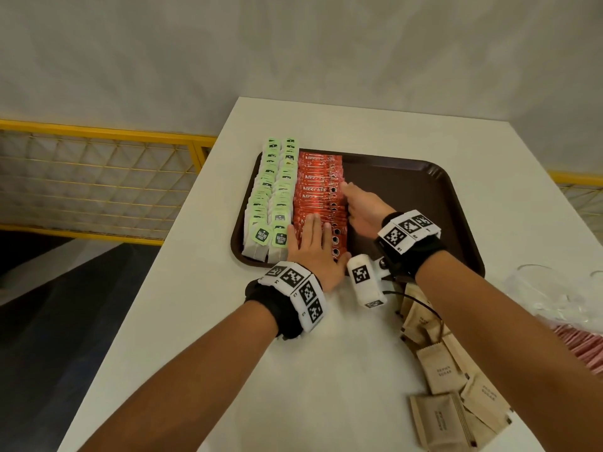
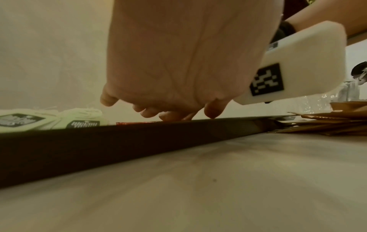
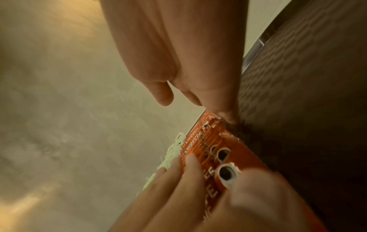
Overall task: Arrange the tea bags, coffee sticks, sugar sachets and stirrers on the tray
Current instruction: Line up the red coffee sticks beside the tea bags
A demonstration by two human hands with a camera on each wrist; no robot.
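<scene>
Head view: on the dark brown plastic tray point(image 1: 408, 177), two rows of green-tagged tea bags point(image 1: 272, 197) lie beside one row of red coffee sticks point(image 1: 318, 197). The left hand point(image 1: 313, 252) lies flat on the sticks, fingers spread; the right hand point(image 1: 362, 210) presses straight fingers against their ends. Brown paper sugar sachets point(image 1: 456, 396) lie loose on the white surface point(image 1: 293, 370).

Left wrist view: left hand point(image 2: 178, 66) above the tray rim point(image 2: 119, 141).

Right wrist view: right hand's fingertips point(image 3: 228, 116) touch the sticks point(image 3: 222, 150).

White table point(image 1: 326, 370), smooth matt top, square far corners, set close against the rear wall. Rear wall point(image 1: 293, 44) pale grey-white with faint mottled texture, unbroken across the whole width. Yellow metal railing point(image 1: 98, 130) to the left of the table, infilled with a pale diamond-pattern wire mesh point(image 1: 98, 184); a further short stretch of the same yellow railing visible at the far right edge, behind the table. Dark grey floor point(image 1: 65, 305) below the left railing, falling into deep shadow toward the near left. Warm, soft, even lighting; yellowish cast on wall and table top in both wrist views.
</scene>
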